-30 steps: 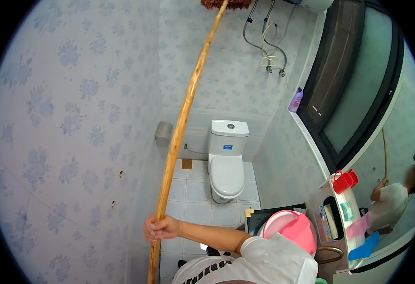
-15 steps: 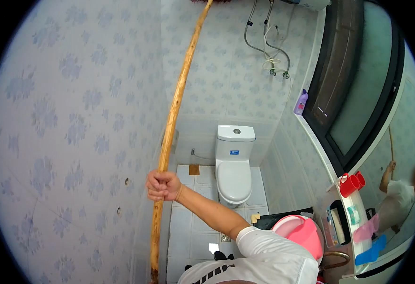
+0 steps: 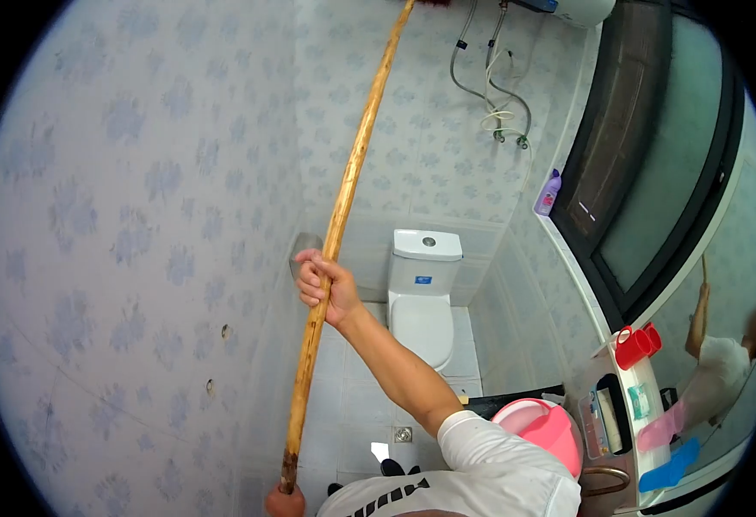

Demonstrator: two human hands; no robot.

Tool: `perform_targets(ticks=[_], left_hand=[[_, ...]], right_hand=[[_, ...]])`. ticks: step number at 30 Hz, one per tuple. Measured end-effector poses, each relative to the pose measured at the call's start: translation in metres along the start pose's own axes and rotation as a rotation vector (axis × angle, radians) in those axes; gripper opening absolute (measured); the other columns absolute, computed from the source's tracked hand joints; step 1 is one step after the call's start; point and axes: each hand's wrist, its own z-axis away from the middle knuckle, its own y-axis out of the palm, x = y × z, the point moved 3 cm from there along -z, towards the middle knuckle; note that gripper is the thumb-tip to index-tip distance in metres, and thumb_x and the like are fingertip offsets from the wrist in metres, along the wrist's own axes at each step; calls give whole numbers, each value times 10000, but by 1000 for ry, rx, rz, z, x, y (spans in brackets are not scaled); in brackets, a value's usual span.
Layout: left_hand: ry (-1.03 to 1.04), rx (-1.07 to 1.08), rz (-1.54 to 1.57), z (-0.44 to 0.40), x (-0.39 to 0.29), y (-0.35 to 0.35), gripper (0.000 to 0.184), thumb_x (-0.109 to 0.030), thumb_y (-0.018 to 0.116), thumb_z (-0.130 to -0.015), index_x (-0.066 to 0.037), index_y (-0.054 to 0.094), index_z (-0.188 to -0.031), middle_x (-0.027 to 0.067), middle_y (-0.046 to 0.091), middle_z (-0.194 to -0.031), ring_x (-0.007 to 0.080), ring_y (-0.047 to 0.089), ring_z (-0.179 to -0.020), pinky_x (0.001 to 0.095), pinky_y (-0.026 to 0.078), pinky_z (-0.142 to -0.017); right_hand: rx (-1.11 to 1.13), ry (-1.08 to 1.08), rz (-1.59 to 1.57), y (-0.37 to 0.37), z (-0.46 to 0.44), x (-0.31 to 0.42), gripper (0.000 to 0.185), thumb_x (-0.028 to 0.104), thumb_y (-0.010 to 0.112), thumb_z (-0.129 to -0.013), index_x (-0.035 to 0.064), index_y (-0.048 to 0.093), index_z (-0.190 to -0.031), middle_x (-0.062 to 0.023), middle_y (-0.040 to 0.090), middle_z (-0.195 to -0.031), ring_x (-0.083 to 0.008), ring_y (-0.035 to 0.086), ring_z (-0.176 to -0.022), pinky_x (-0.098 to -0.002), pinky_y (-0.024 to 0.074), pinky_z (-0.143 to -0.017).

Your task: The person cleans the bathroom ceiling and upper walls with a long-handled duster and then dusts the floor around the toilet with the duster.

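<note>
A long-handled broom (image 3: 356, 159) with a pale wooden pole slants up across the view. Only a sliver of its dark red bristly head (image 3: 434, 2) shows at the top edge. My right hand (image 3: 330, 289) is closed around the middle of the pole, its arm stretched forward. Low down, my left hand (image 3: 285, 501) is wrapped over the pole's dark bottom end, partly cut off by the frame. Behind the pole, near my right hand, a grey fixture (image 3: 304, 250) sits on the wall.
A white toilet (image 3: 425, 276) stands ahead on the tiled floor. On the right are a pink basin (image 3: 537, 426), a shelf with red cups (image 3: 634, 346), a mirror (image 3: 731, 284) and a dark-framed window (image 3: 653, 146). Hoses (image 3: 490, 86) hang below a water heater (image 3: 584, 10).
The broom and my right hand have moved up and to the right. My left hand has come into view at the pole's bottom end.
</note>
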Motion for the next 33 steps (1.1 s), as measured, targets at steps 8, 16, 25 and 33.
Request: perform_targets(ticks=[8,16,25,33], left_hand=[[364,-190,21,3,78,43,243,-272,686,-733,-41,634,-786,158,636,-683,380,601,-664,453,476,-607],[197,132,-5,15,163,61,344,-349,676,-775,-20,587,-727,122,576,-610,273,546,-584,418,443,-575],[152,9,175,30,158,39,377,-355,702,-731,8,629,-804,110,638,-667,362,614,-674,459,473,-629],[17,-147,228,15,153,54,286,-203,751,-700,10,562,-730,138,578,-616,230,558,-553,389,446,-533]], right_hand=[[-134,27,70,7,44,-46,142,207,496,-936,66,504,-943,19,402,-574,-90,377,-434,-249,317,-406],[-77,153,27,22,78,-91,91,166,516,-917,76,510,-910,12,397,-581,-91,392,-443,-249,336,-418],[-326,-20,582,18,99,-107,236,37,519,-863,-19,398,-1057,-55,517,-737,-144,542,-584,-297,479,-573],[-448,-96,1001,7,86,-89,303,94,567,-861,-45,382,-1056,-89,531,-777,-160,599,-645,-301,493,-567]])
